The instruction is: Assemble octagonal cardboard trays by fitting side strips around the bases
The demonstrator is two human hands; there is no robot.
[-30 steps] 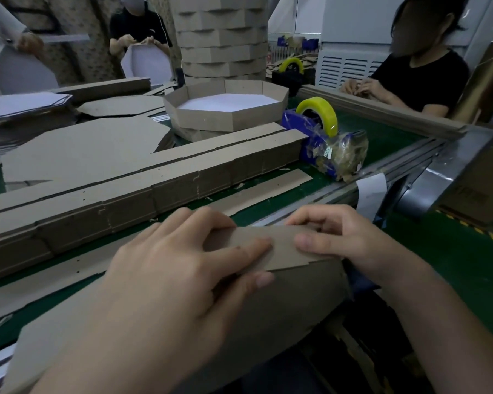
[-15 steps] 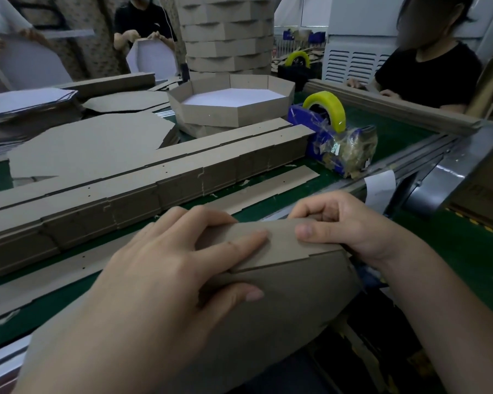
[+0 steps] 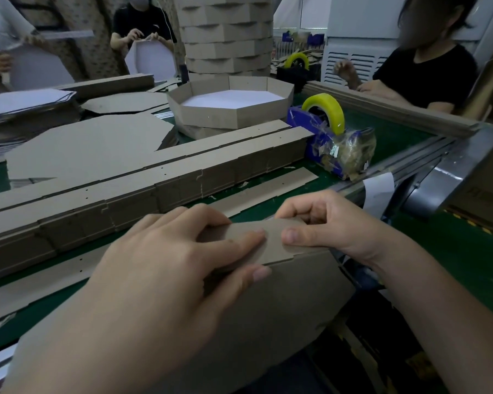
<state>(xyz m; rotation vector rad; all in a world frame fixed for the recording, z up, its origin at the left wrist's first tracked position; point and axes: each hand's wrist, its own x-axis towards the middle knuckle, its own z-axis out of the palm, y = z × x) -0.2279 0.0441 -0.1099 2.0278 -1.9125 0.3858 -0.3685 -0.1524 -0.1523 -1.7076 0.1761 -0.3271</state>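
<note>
1. My left forearm (image 3: 83,336) hides the left part of the base (image 3: 282,308), which is held tilted just in front of the desk's (image 3: 396,137) near edge.
2. My left grip (image 3: 165,274) curls over the side strip (image 3: 273,245) along the base's top edge, forefinger flat on it, thumb on the base below.
3. My right grip (image 3: 325,226) pinches the strip's right end, thumb in front; the curled fingers behind hide their tips.

right hand (image 3: 333,223) nearer left hand (image 3: 165,268), along side strip (image 3: 276,251)
</note>
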